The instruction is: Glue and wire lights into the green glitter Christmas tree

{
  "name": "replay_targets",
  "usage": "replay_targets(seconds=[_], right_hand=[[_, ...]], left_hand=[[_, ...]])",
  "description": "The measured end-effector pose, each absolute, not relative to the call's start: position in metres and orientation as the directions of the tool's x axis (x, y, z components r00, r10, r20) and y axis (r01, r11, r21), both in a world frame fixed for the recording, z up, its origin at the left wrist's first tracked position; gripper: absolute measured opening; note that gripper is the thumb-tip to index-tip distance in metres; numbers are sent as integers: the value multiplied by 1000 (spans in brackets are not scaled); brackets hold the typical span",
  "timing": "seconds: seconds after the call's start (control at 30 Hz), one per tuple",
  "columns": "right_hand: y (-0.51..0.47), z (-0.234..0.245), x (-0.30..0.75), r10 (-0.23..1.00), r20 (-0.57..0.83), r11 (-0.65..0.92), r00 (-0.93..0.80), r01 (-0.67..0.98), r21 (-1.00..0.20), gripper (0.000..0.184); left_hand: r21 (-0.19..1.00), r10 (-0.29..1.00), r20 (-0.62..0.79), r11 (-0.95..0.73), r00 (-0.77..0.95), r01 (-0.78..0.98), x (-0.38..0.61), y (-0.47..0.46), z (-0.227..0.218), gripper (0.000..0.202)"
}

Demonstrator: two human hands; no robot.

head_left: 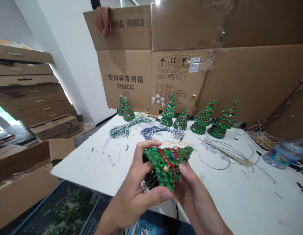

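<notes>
A small green Christmas tree with red garland and gold and green beads lies tilted on its side between my hands, its tip toward the upper right. My left hand grips it round the wide base, thumb below and fingers above. Near the tip, the thumb of my right hand presses on the side; the other fingers of that hand are mostly hidden behind the tree. Thin dark wires show in the hollow underside. Beyond it on the table lie a bundle of green wires and a bundle of blue wires.
Several finished-looking trees stand along the back of the white table. Cardboard panels rise behind, with another person's hand over the top edge. Loose wires and a plastic bottle lie right. A crate sits lower left.
</notes>
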State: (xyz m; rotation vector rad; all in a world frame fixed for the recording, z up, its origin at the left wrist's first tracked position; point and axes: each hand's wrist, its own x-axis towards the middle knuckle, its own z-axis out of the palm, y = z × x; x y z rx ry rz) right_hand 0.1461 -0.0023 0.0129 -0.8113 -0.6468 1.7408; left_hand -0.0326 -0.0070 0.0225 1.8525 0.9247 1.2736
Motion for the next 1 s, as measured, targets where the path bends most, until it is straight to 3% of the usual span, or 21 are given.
replay_targets(seconds=[0.3,1.0], right_hand=[[-8,19,149,956,-184,-285,-229,-571,-770,82],[-11,17,146,972,-175,-234,-158,-551,-801,93]], left_hand=[[869,870,420,-468,259,162,-32,-10,27,39],[876,876,427,-462,224,136,-26,-11,28,49]])
